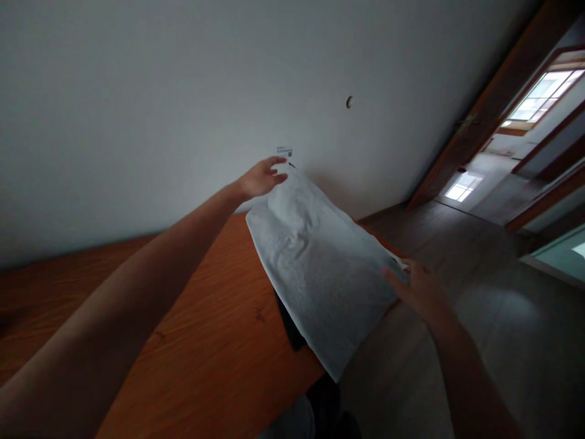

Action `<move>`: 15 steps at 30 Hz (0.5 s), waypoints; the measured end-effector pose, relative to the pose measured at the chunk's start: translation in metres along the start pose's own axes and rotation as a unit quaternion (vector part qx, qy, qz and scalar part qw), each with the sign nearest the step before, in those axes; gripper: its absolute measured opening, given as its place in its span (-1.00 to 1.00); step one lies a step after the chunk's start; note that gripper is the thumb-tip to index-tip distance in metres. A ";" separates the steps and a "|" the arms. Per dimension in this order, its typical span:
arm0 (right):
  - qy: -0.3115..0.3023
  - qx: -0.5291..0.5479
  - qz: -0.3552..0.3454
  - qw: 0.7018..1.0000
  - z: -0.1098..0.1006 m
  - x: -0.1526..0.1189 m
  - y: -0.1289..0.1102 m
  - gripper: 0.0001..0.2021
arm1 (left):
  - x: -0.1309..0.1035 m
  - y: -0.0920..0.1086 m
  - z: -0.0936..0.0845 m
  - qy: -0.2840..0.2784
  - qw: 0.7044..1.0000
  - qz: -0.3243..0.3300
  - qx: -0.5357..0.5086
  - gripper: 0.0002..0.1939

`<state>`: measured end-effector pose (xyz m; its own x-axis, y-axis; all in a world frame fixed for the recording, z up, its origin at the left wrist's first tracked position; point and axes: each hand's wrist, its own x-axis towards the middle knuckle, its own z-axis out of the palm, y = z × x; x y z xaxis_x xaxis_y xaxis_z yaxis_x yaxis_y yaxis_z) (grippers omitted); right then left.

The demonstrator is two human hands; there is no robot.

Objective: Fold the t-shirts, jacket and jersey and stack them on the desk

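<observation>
A pale grey-white cloth-like bag or sheet (pixel 320 262) hangs slanted over the corner of an orange-brown wooden table (pixel 205 341). My left hand (pixel 264 178) is at its upper corner, thumb and fingers bent towards each other, beside a small printed label (pixel 284 152). At its right corner my right hand (pixel 414 283) pinches the edge. The sheet has creases in its upper middle part. Beneath its left edge a black object (pixel 290 326) shows partly on the table; the rest of it is covered.
Behind the table rises a pale wall (pixel 159 110) with a small round hole (pixel 349 102). To the right are a wooden floor (pixel 484 311) and an open doorway with a brown frame (pixel 475 116). My legs and dark shoes show at the bottom.
</observation>
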<state>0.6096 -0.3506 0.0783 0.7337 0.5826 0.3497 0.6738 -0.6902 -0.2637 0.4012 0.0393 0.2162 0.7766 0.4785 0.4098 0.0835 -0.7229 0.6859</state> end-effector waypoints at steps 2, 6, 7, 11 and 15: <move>-0.004 0.015 -0.010 1.000 0.008 -0.015 0.007 -0.40 | -0.038 -0.006 0.018 -0.077 0.995 0.028 0.053 -0.63; -0.017 0.081 -0.066 0.994 0.017 -0.046 -0.016 -0.53 | -0.155 -0.033 0.042 -0.144 0.981 0.022 0.131 -0.71; -0.016 0.099 -0.085 0.991 0.018 -0.051 -0.028 -0.57 | -0.186 -0.042 0.045 -0.138 0.980 0.003 0.146 -0.70; -0.015 0.171 -0.181 0.968 0.024 -0.067 -0.099 -0.75 | -0.297 -0.075 0.032 -0.063 0.975 -0.081 0.197 -0.67; -0.086 0.237 -0.301 0.920 0.046 -0.091 -0.187 -0.84 | -0.378 -0.085 -0.010 0.029 0.963 -0.125 0.239 -0.68</move>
<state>0.4213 -0.2547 0.0543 0.1905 0.8850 0.4248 0.8952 0.0210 -0.4453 0.0944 -0.0757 0.0087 0.6608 0.6835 0.3102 0.5505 -0.7223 0.4186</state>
